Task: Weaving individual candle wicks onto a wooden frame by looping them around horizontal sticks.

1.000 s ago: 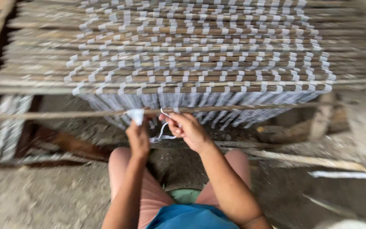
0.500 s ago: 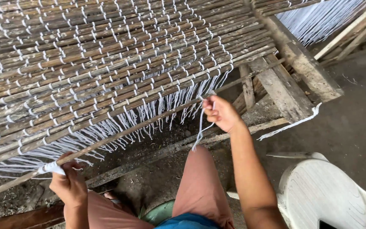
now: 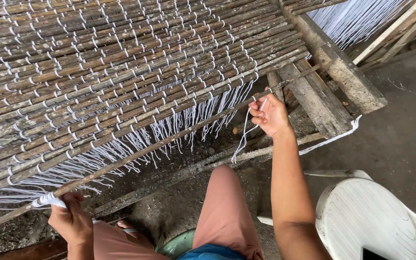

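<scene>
Two hands at the near edge of a stick-and-string mat on a rough wooden frame.

Left hand (image 3: 71, 222) has its fingers closed around a loose stick (image 3: 169, 139) where white wrapping (image 3: 49, 200) binds it; right hand (image 3: 269, 114) pinches a white string (image 3: 244, 137) at the stick's other end, the strand trailing below the fingertips. Just above both sets of fingers lies the woven mat (image 3: 121, 72), rows of brown sticks laced with white cord, its fringe (image 3: 169, 130) hanging toward the stick. Beyond the right fingers runs a weathered frame beam (image 3: 333, 62). Below the hands is a dusty dirt floor (image 3: 400, 130), and to the right of the right forearm stands a white plastic chair (image 3: 367, 221).
</scene>
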